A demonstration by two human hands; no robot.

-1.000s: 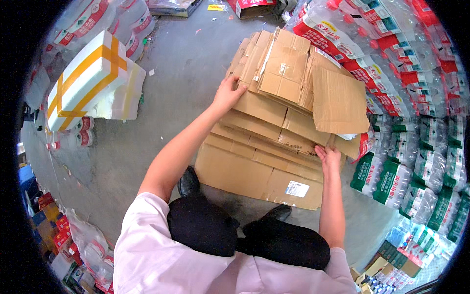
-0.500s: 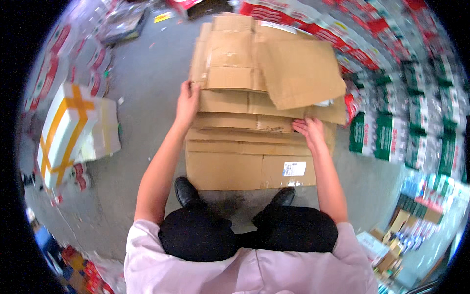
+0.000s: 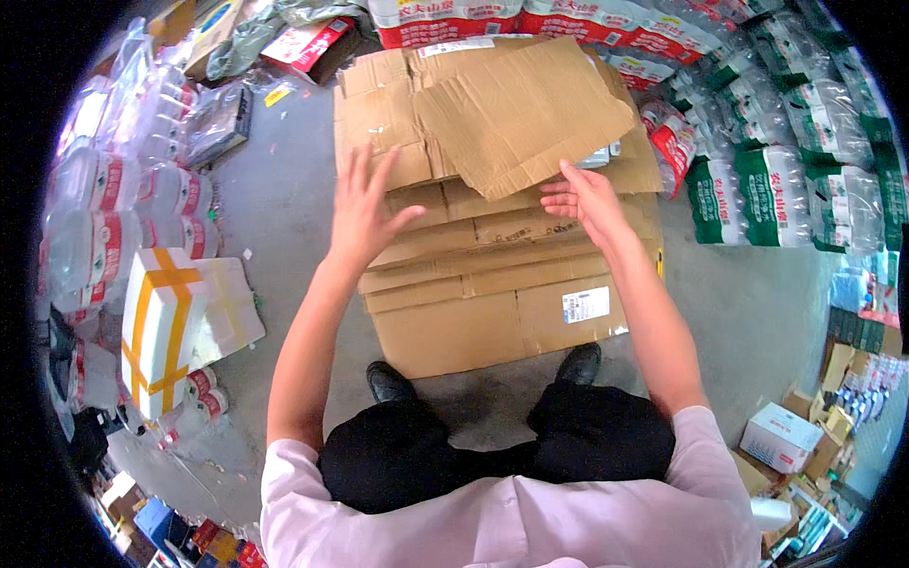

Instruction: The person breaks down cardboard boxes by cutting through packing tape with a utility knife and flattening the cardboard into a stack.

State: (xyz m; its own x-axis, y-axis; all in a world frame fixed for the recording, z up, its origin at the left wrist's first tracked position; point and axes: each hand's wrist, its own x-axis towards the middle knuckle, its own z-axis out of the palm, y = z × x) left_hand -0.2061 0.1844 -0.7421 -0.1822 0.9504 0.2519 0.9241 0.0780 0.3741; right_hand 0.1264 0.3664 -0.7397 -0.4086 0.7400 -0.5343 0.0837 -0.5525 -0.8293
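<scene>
Creased, flattened brown cardboard boxes [image 3: 445, 329], unevenly layered beneath a slanting sheet [image 3: 525, 114], lie on the floor [image 3: 720, 293] under the wide-spread, empty left hand [image 3: 365, 216] and the loosely open, likewise empty right hand [image 3: 589, 201].

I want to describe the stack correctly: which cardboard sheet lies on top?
The skewed sheet near the right hand: it overlaps the cardboard beneath, and no other sheet covers it.
</scene>
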